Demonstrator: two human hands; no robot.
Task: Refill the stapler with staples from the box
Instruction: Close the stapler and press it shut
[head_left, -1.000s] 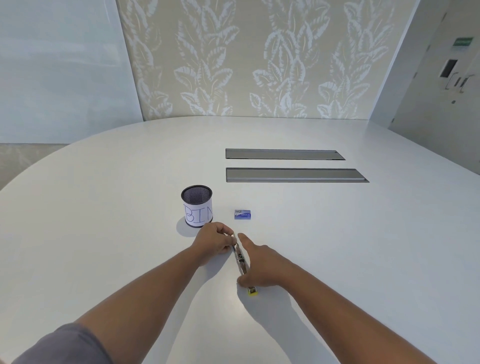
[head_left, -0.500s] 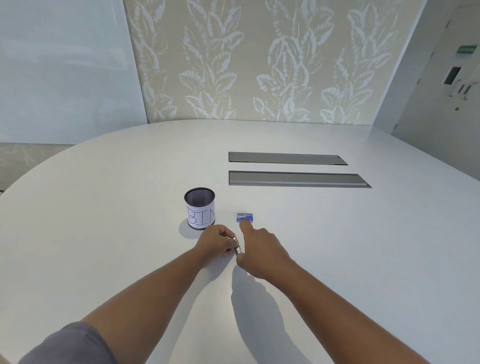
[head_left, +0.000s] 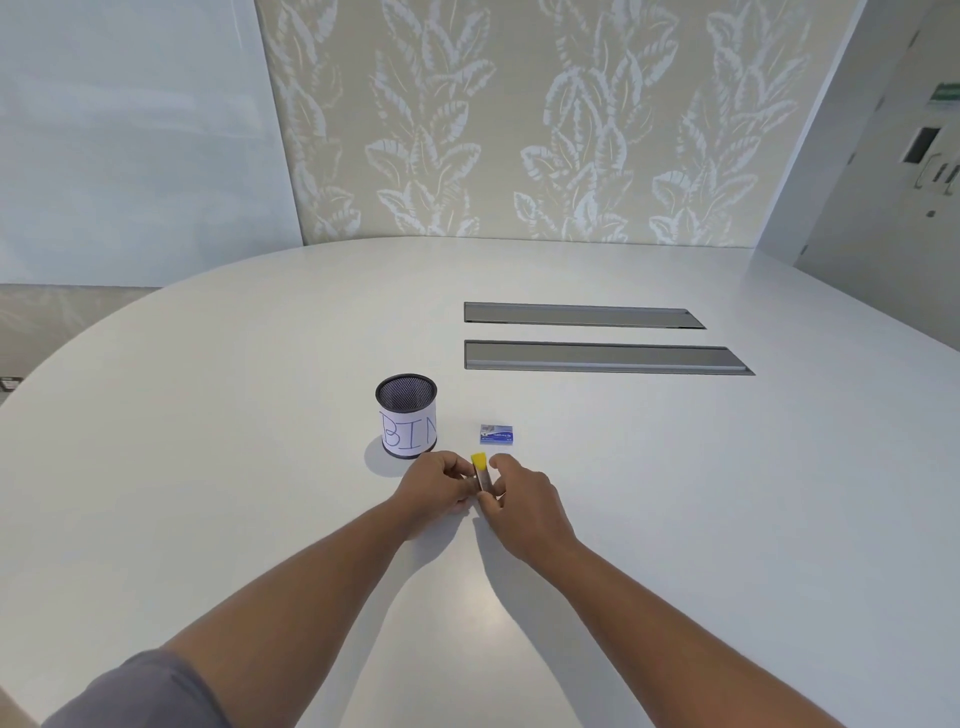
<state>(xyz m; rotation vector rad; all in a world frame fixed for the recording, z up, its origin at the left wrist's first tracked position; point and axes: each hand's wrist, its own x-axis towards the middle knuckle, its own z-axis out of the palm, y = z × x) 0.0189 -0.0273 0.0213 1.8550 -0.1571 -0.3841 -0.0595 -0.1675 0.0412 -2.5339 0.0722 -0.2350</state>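
Note:
A small stapler (head_left: 481, 472) with a yellow end and metal body sits between my two hands, just above the white table (head_left: 208, 415). My left hand (head_left: 439, 486) grips its left side with curled fingers. My right hand (head_left: 519, 501) pinches its right side near the lower end. The yellow tip points away from me. A small blue staple box (head_left: 496, 434) lies closed on the table just beyond the stapler, apart from both hands.
A black mesh cup (head_left: 407, 415) with a paper label reading "BIN" stands left of the box. Two long grey cable flaps (head_left: 602, 357) are set into the table farther back. A patterned wall lies beyond the table's far edge.
The stapler lay flat and opened out toward me a second ago; now it is folded up with its yellow end pointing away. My right hand moved forward, then drew back onto it.

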